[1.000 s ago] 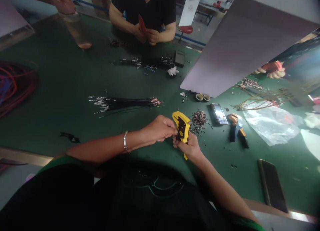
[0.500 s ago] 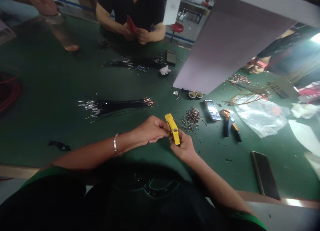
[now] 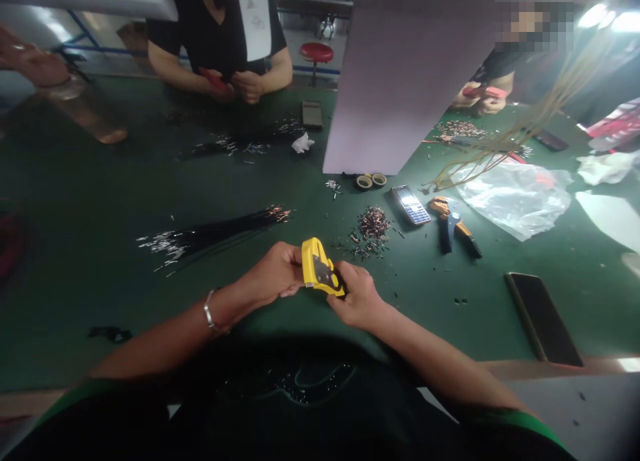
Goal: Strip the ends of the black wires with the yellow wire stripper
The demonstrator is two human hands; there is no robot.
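A wiring workshop: green workbench [image 3: 90, 201], bundled wires [image 3: 210, 238], metal terminals [image 3: 373, 224].

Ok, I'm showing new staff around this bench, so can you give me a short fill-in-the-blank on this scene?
1. The bracelet sits on the person's ____ wrist.
2. The left hand and right hand grip a tool with a ____ body.
3. Just beyond the heap of small metal pieces lie ____ rolls of tape.

Missing words: left; yellow; two.
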